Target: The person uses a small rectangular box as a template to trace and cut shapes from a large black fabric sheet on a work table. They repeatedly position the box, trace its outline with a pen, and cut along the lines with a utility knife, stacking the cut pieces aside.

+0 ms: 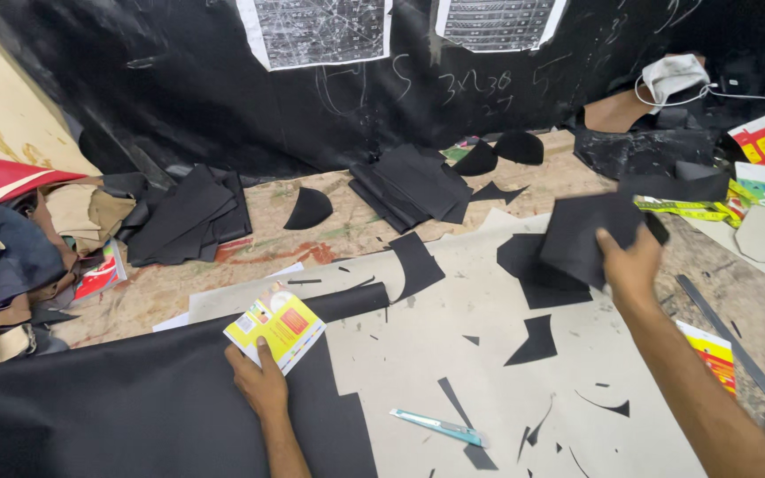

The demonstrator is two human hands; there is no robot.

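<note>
Head view, taken left to right: at the far left edge a heap of dark and tan scraps (11,257) sits well apart from the work, and in front of it a wide black sheet (135,407) covers the near left of the tabletop (400,354), its edge cut in a step. On that sheet the left hand (263,382) is closed on the lower corner of a yellow card template (274,329), thumb on top, the card resting flat by the sheet's upper edge. Held by one corner only, the card could likely pivot or slide on the smooth material, and any outline taken from it would come out skewed. Further right, a teal utility knife (440,428) lies loose on the brown paper near the front edge, among thin black offcuts; a forearm sweeping across could knock it, and I cannot tell whether its blade is out. At the right, the right hand (629,265) grips a stack of cut black pieces (591,237), lifted above the paper just beside other flat cutouts. The grip is at one edge, so the pieces may fan apart or drop and mix with the scraps below. Far back, more black pieces (413,184) lie piled against the dark wall.
</note>
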